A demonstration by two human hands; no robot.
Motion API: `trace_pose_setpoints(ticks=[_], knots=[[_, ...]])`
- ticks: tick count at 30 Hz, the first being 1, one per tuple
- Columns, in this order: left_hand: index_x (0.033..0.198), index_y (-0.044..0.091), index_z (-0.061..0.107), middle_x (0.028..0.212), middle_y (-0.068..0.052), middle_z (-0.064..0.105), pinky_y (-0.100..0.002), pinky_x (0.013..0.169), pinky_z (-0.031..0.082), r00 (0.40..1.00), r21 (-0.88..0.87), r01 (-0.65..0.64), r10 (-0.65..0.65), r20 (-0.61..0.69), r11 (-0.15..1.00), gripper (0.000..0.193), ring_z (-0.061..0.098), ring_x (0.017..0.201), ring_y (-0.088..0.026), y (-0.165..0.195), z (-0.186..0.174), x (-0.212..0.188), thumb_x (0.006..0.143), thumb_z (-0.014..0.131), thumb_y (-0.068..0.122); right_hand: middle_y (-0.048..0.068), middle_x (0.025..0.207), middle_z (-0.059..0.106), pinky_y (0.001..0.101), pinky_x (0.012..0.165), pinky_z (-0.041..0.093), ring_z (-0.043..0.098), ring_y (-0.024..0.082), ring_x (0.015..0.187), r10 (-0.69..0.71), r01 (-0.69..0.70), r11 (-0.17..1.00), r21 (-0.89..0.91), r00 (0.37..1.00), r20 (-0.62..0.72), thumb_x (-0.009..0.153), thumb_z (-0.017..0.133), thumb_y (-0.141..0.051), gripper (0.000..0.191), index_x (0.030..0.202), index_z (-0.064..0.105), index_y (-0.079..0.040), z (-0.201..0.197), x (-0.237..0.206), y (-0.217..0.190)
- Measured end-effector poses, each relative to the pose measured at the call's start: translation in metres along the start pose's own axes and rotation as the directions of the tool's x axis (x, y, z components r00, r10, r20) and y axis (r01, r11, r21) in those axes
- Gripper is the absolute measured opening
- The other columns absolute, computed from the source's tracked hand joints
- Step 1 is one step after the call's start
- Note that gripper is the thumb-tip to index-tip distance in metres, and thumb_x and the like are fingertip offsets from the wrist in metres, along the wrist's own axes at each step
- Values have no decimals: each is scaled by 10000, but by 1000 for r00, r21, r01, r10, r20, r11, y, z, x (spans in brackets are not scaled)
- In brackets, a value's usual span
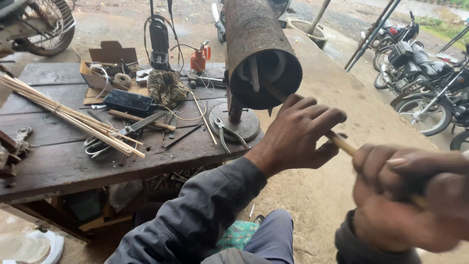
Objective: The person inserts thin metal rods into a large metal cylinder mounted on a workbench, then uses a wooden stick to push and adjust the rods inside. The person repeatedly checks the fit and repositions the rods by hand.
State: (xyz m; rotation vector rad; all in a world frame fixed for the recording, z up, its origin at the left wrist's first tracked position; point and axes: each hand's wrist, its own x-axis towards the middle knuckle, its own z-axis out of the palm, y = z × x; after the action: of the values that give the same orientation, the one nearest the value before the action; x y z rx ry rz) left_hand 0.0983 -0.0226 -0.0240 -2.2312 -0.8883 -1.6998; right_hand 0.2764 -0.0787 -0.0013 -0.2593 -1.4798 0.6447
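Stick [342, 143] in both hands (pipe [259, 54] mouth).

Soft overcast daylight, faint shadows; the near hands blur.

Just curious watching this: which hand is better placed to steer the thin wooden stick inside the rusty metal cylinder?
Probably the left hand: it grips the thin wooden stick nearest the rusty metal cylinder, while the right hand holds its far end.

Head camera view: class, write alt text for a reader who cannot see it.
Both hands, left hand and right hand, grip a thin wooden stick entering a rusty metal pipe beside a wooden workbench with tools.
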Motion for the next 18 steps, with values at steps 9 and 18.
trace_pose_setpoints(ticks=[9, 18], knots=[[842, 135, 639, 790, -25, 655, -418, 846, 463, 985, 38, -84, 78, 151, 996, 309, 660, 815, -251, 13, -21, -7, 920, 750, 412, 34, 569, 402, 377, 528, 375, 363, 126, 462, -208, 207, 961, 182, 978, -16, 1020, 587, -287, 327, 1008, 560, 39, 26, -42, -6], [822, 138, 651, 767, -19, 626, -398, 841, 459, 985, 108, -121, 106, 134, 987, 369, 633, 792, -213, 13, -15, 5, 942, 726, 479, 59, 531, 462, 353, 479, 365, 388, 137, 450, -274, 257, 948, 188, 959, 69, 970, 593, -286, 299, 1020, 572, 8, 18, -27, -14]])
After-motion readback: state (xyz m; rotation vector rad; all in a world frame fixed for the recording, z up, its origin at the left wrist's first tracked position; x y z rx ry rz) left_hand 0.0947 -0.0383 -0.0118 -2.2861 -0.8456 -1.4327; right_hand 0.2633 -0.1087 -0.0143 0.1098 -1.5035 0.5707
